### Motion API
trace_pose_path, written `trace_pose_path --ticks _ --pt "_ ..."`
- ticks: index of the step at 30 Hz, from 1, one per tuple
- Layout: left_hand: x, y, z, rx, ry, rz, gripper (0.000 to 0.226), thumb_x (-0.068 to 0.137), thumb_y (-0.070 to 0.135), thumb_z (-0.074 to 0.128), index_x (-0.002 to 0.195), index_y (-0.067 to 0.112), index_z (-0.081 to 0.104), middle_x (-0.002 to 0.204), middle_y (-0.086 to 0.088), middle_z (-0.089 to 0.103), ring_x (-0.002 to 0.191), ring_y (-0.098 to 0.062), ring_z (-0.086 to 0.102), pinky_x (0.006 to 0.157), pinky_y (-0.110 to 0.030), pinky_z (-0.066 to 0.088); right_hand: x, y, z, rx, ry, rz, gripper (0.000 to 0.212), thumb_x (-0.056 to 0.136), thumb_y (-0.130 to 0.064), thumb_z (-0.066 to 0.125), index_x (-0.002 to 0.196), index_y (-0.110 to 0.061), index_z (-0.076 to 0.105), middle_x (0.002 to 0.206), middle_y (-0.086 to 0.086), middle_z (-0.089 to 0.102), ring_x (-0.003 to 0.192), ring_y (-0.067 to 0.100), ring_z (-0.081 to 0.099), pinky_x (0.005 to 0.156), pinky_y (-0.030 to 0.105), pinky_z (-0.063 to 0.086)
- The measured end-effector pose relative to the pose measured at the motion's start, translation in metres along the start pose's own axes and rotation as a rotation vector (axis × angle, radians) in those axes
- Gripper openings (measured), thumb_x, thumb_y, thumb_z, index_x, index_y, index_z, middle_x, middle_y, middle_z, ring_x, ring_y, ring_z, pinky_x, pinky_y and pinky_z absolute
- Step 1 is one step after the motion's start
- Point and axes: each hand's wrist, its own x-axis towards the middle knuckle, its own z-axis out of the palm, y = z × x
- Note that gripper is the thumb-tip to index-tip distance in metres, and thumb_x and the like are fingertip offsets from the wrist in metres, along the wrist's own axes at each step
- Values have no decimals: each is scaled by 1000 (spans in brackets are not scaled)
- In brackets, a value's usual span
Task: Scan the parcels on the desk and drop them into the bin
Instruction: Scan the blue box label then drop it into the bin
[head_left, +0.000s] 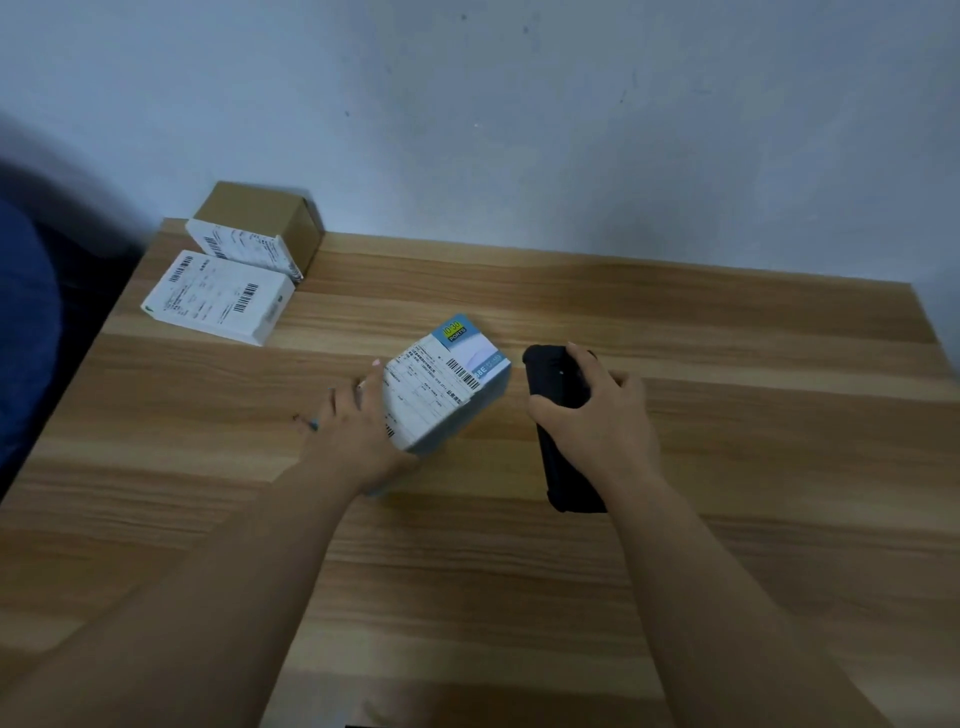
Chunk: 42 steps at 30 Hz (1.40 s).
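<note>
A blue box (448, 385) with a white shipping label on top is seen near the middle of the desk (675, 519). It is held at its 8 o'clock end by the left hand (358, 431), whose fingers are spread along the box's side with the thumb side pressed against the near corner; whether the box rests flat on the wood or is slightly raised cannot be told.

A black scanner (561, 431) is gripped by the right hand (597, 415), just beside the box at its 3 o'clock. The fingers are curled over the scanner's top, and its head is pointed toward 12 o'clock. Its lower end is seen below the wrist.

Two more parcels are found at the desk's 10 o'clock corner. A white box (218, 297) lies flat with its barcoded label up. Touching it at its 12 o'clock, a brown carton (260, 228) stands against the wall (519, 130), a white label on its near face.

A dark blue shape (26, 322) is seen off the desk's 9 o'clock edge, too blurred to identify.
</note>
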Motion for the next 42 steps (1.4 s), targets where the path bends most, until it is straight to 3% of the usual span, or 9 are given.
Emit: trace_pose_path --ticks 4,10,18,24,31,36,39,42 --pt "-3 4 -14 52 46 -45 125 70 65 73 154 27 -12 150 -14 25 137 -35 27 109 -54 32 0 -12 -6 -15 -21 -26 73 85 -50 65 149 -51 30 141 -1 31 98 22 49 76 35 46" --pt "-26 3 -75 241 382 -109 127 69 70 71 154 23 -10 148 -12 25 133 -33 31 103 -52 39 -14 -69 -29 -90 -104 -206 76 80 -50 65 148 -54 31 135 -5 34 104 22 54 78 33 44" --pt "-65 -17 -169 365 667 -158 117 74 66 65 157 23 -5 147 -7 27 129 -29 33 103 -51 35 -64 -168 -71 -356 -158 -553 65 82 -52 62 142 -45 39 117 -1 38 96 26 57 79 32 46" --pt "-98 -29 -206 381 711 -229 114 76 67 59 156 24 -10 148 -3 25 130 -27 34 104 -46 36 -94 -192 -101 -534 -149 -620 59 82 -55 62 137 -39 49 110 2 39 92 25 45 79 31 40" --pt "-118 -31 -218 356 767 -256 113 78 65 59 156 23 -10 146 -3 27 131 -27 33 103 -48 36 -113 -209 -127 -678 -193 -681 60 81 -55 62 137 -36 54 130 5 54 97 24 50 79 29 44" --pt "-127 -38 -220 145 759 -355 116 74 71 61 155 24 -7 148 -7 27 133 -31 34 102 -49 39 -122 -220 -130 -463 -211 -732 59 77 -51 66 133 -36 56 124 3 58 102 24 62 91 34 53" --pt "-142 -47 -227 -77 746 -453 111 73 76 56 154 26 -2 149 -13 28 133 -37 35 104 -53 36 -126 -231 -114 -298 -214 -749 65 74 -52 66 136 -47 50 125 1 52 99 24 63 90 36 55" --pt "-163 -65 -238 -117 744 -506 99 76 75 51 153 32 5 147 -14 28 129 -40 38 104 -53 32 -138 -251 -88 -202 -157 -788 70 78 -50 66 144 -50 40 124 -2 41 101 23 60 87 32 49"
